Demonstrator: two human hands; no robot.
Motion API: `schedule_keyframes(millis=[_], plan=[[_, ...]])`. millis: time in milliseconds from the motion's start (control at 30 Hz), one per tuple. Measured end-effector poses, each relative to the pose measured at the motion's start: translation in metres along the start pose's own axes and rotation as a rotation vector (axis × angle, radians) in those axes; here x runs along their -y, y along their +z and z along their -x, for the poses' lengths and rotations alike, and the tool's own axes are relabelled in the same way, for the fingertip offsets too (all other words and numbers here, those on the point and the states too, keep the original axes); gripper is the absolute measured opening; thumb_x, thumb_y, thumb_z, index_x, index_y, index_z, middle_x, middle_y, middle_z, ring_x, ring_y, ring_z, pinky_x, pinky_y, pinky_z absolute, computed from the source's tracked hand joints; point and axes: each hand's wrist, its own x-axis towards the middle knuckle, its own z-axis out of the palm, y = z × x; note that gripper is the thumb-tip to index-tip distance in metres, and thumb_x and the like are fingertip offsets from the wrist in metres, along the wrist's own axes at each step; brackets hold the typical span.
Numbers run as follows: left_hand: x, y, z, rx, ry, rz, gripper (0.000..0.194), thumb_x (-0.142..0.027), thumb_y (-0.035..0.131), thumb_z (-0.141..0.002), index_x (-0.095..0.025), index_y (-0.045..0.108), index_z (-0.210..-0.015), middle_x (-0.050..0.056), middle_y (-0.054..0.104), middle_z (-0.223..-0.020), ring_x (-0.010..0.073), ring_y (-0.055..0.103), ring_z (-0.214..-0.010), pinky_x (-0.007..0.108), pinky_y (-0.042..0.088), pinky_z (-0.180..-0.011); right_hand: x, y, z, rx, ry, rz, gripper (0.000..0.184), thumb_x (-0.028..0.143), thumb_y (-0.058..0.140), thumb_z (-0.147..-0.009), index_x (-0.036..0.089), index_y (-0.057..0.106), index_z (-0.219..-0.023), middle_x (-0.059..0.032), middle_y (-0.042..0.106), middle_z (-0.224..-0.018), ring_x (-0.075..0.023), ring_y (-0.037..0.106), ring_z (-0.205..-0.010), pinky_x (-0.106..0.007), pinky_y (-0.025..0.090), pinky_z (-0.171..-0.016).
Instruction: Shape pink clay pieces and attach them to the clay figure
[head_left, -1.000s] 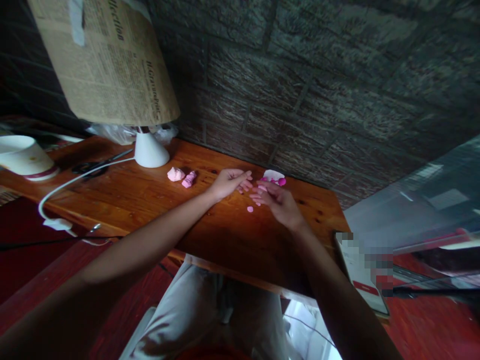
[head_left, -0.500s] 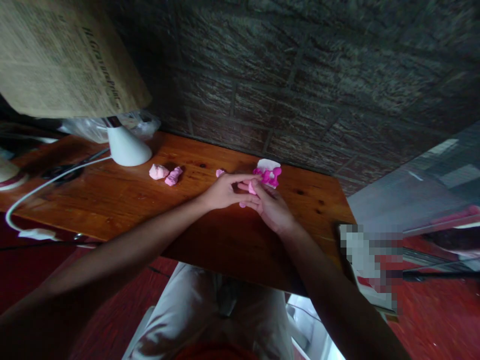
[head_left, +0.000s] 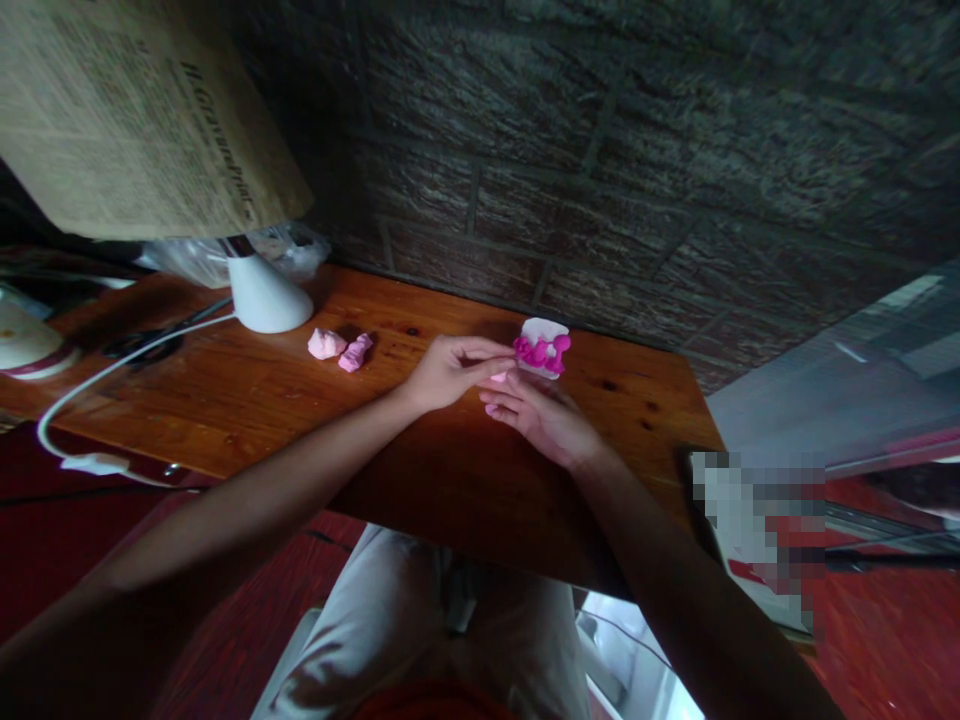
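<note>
One small pink piece (head_left: 500, 377), smooth-surfaced and rounded, lay between the two hands, just above the far middle of the wooden table (head_left: 277, 405). The right hand (head_left: 551, 420) pinched it between thumb and forefinger, its other fingers slightly bent and a little apart; a pink spot at their tips was too small to identify. The left hand (head_left: 446, 374) reached in from the left, thumb and forefinger drawn close together over the same place; whether they also gripped the piece could not be told. Just beyond the right hand, toward the wall, sat a thin white holder (head_left: 544, 327) with rounded corners, bearing glossy magenta shapes (head_left: 560, 345) with knobbed, curving outlines. Well to the left, two pale pink lumps rested side by side: a blocky, faceted lump (head_left: 326, 344) and a longer, ridged lump (head_left: 355, 353). Farther left stood a lamp with a smooth white conical base (head_left: 268, 295) and a tan shade (head_left: 161, 130) printed like newspaper; crinkled clear plastic (head_left: 180, 262) lay behind it. A smooth white cord (head_left: 139, 352) curved from the base past dark scissors (head_left: 146, 348) toward the near left edge, and a pale cup (head_left: 30, 340) with a dark red band stood at the far left. Rough, dark stone-textured blocks formed the wall (head_left: 540, 110) behind.
</note>
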Motion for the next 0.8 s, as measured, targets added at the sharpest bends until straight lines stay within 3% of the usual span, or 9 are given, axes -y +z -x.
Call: schedule_keyframes(millis=[133,300,467,600,800], plan=[[-0.0021,-0.0009,-0.0004,0.101,-0.065,0.09,0.051,-0.046,0.074,-0.088,-0.015,0.07,-0.127,0.012,0.08,-0.11,0.0203,0.077,-0.097,0.03,0.06,-0.087,0.0005,0.0018,0.0002,-0.013,-0.06,0.071,0.034,0.047,0.089,-0.071,0.024,0.077,-0.093,-0.0006,0.08,-0.09,-0.0122,0.07,-0.075,-0.027,0.056,-0.072],[-0.005,-0.0005,0.0005,0.199,-0.023,0.146,0.047,-0.039,0.079,-0.084,-0.017,0.071,-0.125,0.015,0.072,-0.131,0.0248,0.07,-0.119,0.036,0.057,-0.1,0.002,0.0014,0.0003,-0.01,-0.143,0.12,0.038,0.049,0.089,-0.069,0.024,0.077,-0.094,0.0021,0.075,-0.077,-0.0126,0.068,-0.07,-0.027,0.058,-0.069],[-0.0065,-0.0006,0.0017,0.242,-0.023,0.177,0.053,-0.032,0.084,-0.079,-0.018,0.07,-0.128,0.015,0.071,-0.132,0.0247,0.07,-0.12,0.037,0.056,-0.102,-0.0008,0.0037,0.0011,-0.03,-0.178,0.124,0.036,0.052,0.085,-0.074,0.023,0.078,-0.093,0.0013,0.074,-0.074,-0.0125,0.068,-0.064,-0.026,0.056,-0.064],[-0.0081,-0.0004,0.0011,0.223,-0.054,0.126,0.046,-0.037,0.079,-0.084,-0.016,0.072,-0.125,0.014,0.073,-0.128,0.0247,0.072,-0.115,0.035,0.057,-0.098,-0.0012,0.0079,0.0003,-0.073,-0.153,0.046,0.037,0.054,0.088,-0.069,0.023,0.077,-0.085,0.0017,0.075,-0.072,-0.0119,0.068,-0.062,-0.025,0.056,-0.064],[-0.0087,0.0006,0.0008,0.124,-0.03,0.033,0.04,-0.041,0.07,-0.092,-0.016,0.074,-0.123,0.013,0.076,-0.123,0.0234,0.073,-0.113,0.035,0.055,-0.102,-0.0002,0.0079,0.0005,-0.073,-0.114,0.102,0.041,0.058,0.082,-0.074,0.023,0.076,-0.094,-0.0041,0.08,-0.092,-0.014,0.071,-0.07,-0.027,0.057,-0.068]])
